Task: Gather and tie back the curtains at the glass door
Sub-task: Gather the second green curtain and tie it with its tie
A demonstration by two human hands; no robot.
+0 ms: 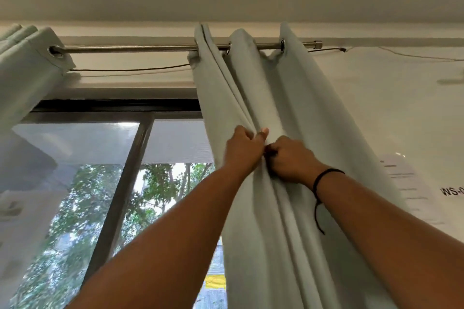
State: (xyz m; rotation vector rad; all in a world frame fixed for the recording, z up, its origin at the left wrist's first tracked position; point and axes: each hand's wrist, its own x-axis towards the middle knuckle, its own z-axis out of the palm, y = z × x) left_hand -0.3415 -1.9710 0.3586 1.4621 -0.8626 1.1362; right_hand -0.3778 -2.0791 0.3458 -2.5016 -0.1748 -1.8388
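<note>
A pale grey-green right curtain (296,98) hangs in bunched folds from a metal rod (130,48) by eyelet rings. Both my arms reach up to it. My left hand (242,149) pinches the curtain's left folds, thumb up against the cloth. Right beside it, touching, my right hand (292,159) grips the neighbouring folds; a black cord bracelet circles that wrist. A second, matching left curtain (27,63) is gathered at the rod's far left. No tie-back is visible.
The glass door (82,183) with its dark frame (120,198) fills the lower left, trees outside. A thin wire (125,69) runs under the rod. White wall on the right carries a printed paper sheet (411,188). Ceiling overhead.
</note>
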